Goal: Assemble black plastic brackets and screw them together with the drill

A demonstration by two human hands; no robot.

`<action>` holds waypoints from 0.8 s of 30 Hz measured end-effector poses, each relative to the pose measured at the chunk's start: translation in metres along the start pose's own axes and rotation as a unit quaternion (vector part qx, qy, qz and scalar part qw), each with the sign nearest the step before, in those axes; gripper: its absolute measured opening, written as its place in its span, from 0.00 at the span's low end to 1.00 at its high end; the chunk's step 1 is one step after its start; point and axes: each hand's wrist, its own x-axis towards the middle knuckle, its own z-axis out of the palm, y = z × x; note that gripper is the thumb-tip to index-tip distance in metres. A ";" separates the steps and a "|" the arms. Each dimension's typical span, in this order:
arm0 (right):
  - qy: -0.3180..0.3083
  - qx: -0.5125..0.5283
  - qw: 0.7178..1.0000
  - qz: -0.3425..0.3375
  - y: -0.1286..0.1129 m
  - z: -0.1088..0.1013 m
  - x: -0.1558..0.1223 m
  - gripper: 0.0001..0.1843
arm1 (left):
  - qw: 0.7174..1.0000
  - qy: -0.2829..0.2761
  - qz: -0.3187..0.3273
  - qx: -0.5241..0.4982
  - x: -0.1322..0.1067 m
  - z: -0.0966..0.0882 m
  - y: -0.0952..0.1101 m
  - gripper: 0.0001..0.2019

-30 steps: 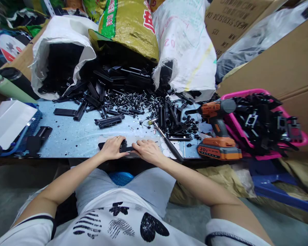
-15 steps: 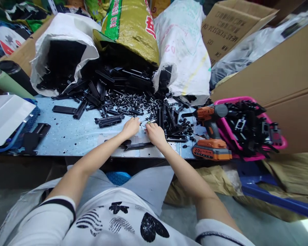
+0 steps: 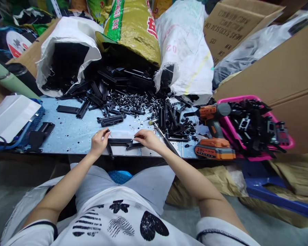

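Bar (image 3: 120, 140) between two pinches

From my remote seat, I see the black bar near the front edge of the bench (image 3: 73, 131). At one end, the left hand (image 3: 99, 142) presses thumb and fingertips together on what looks like a thin pin; at the other, the right hand (image 3: 147, 139) pinches something similarly tiny, too small for me to name. I judge the bar lies flat to leave both hands free. Hammer (image 3: 166, 139) and drill (image 3: 214, 131) sit rightward, presumably for easy reach; heaped hardware (image 3: 133, 100) lies beyond.
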 end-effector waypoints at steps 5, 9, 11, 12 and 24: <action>-0.099 -0.208 0.973 -0.025 -0.034 0.001 0.012 0.06 | 0.989 0.001 0.108 0.099 -0.028 -0.010 -0.016 0.11; -0.122 -0.271 0.955 -0.017 -0.045 0.001 0.017 0.07 | 0.978 0.035 0.156 0.133 -0.024 -0.005 -0.018 0.12; -0.108 -0.280 0.954 0.003 -0.045 0.001 0.016 0.08 | 0.973 0.028 0.186 0.132 -0.022 -0.005 -0.016 0.13; -0.107 -0.284 0.953 0.009 -0.045 0.001 0.016 0.08 | 0.970 0.020 0.207 0.130 -0.022 -0.006 -0.016 0.14; -0.143 -0.304 0.942 -0.001 -0.050 -0.003 0.023 0.09 | 0.942 -0.024 0.304 0.140 -0.019 -0.016 -0.016 0.17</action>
